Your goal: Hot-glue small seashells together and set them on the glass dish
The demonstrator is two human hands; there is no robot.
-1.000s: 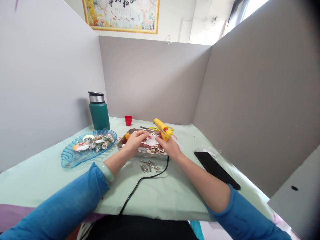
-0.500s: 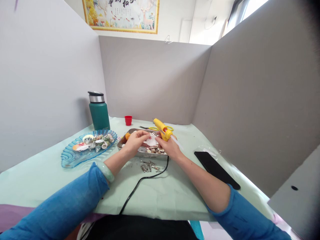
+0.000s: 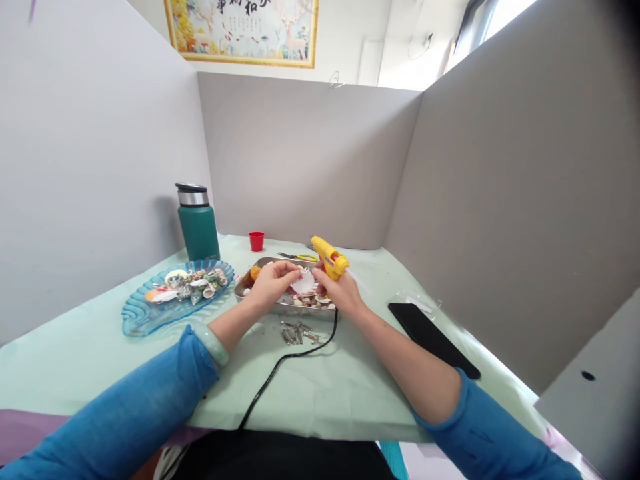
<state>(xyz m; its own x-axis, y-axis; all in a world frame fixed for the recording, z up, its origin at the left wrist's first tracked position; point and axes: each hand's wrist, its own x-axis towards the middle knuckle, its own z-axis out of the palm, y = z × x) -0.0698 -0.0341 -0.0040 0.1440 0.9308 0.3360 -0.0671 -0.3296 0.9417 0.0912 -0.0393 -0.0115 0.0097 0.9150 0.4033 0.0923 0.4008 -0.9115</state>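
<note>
Over the metal tray [image 3: 280, 309] my left hand [image 3: 273, 285] pinches the edge of a white shell [image 3: 303, 284] between thumb and fingertips. A small shiny metal piece shows at the shell's upper edge. My right hand [image 3: 343, 293] is closed round a yellow hot glue gun [image 3: 330, 259], whose nozzle points up and away to the left. A white glue stick [image 3: 357, 282] juts from the gun's back end. My right thumb is close to the shell; whether it touches I cannot tell. Small shells [image 3: 307, 301] lie in the tray beneath.
Several metal clips [image 3: 299, 333] lie before the tray, beside a black cord [image 3: 280, 362]. At left are a blue glass plate [image 3: 137, 320] of shells and a green bottle [image 3: 197, 230]. Behind stand a red cup [image 3: 257, 242] and scissors [image 3: 303, 257]. A black phone [image 3: 433, 339] lies right.
My right hand has shifted slightly right with the glue gun, away from the shell's top. The shell is tilted a little differently and shows more of its white face.
</note>
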